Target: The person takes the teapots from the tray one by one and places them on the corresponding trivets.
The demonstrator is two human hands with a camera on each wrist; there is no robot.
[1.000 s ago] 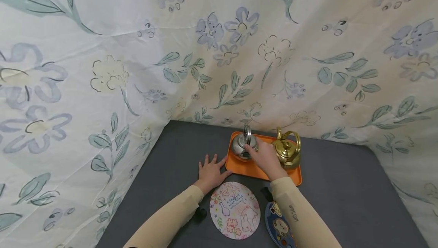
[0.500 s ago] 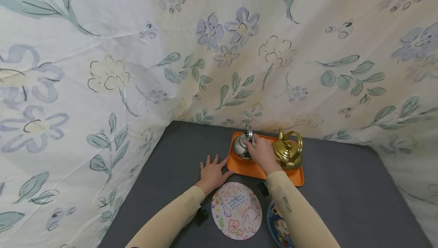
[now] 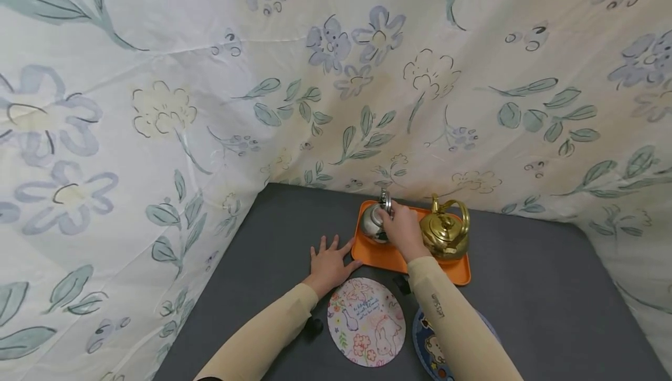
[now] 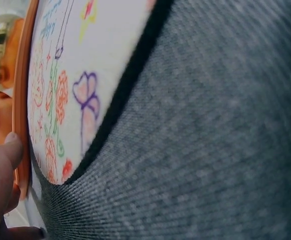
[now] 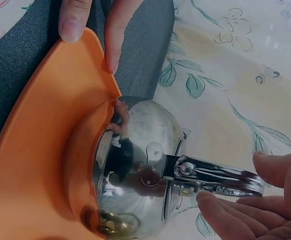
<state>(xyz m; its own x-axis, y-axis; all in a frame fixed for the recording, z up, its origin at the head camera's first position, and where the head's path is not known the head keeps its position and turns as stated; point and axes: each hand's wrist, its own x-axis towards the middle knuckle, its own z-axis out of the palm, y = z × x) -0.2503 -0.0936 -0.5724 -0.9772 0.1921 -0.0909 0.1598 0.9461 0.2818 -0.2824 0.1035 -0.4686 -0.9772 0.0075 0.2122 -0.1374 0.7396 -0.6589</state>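
A small silver kettle (image 3: 373,223) with an upright handle stands at the left end of an orange tray (image 3: 380,259). My right hand (image 3: 405,232) is at its handle (image 5: 220,175), which lies between the thumb and fingers in the right wrist view. My left hand (image 3: 328,265) has its fingers spread, partly on the dark table, touching the tray's left end; the thumb (image 5: 73,22) rests on the tray's rim. At the tray's right end stands a gold kettle (image 3: 446,232), just beyond my right hand.
A round flat disc with pink and floral drawings (image 3: 366,322) lies in front of the tray. A blue cartoon disc (image 3: 434,350) is partly under my right forearm. Small black pieces (image 3: 314,327) lie near the discs. Floral cloth (image 3: 336,77) hangs behind the grey table (image 3: 535,287).
My right hand has shifted slightly left and away from me, up to the silver kettle's handle. My left hand stays by the tray. The head view has turned a little.
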